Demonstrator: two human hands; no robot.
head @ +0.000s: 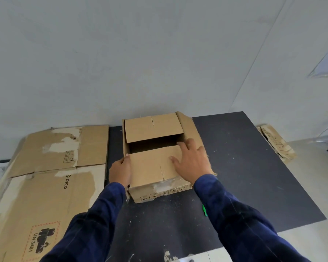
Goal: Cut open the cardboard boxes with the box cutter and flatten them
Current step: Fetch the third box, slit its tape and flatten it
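A brown cardboard box stands on a black mat against the wall. Its top flaps lie inward with a dark gap between them. My left hand holds the box's left side, fingers curled round the edge of the near flap. My right hand lies flat on the near flap with its fingers spread, reaching towards the gap. A green object, perhaps the box cutter, shows on the mat just beside my right sleeve, mostly hidden by it.
Large flattened cardboard with torn patches and printed marks lies to the left of the mat. Another flattened piece lies at the far right by the wall. Paper scraps dot the mat. The wall stands right behind the box.
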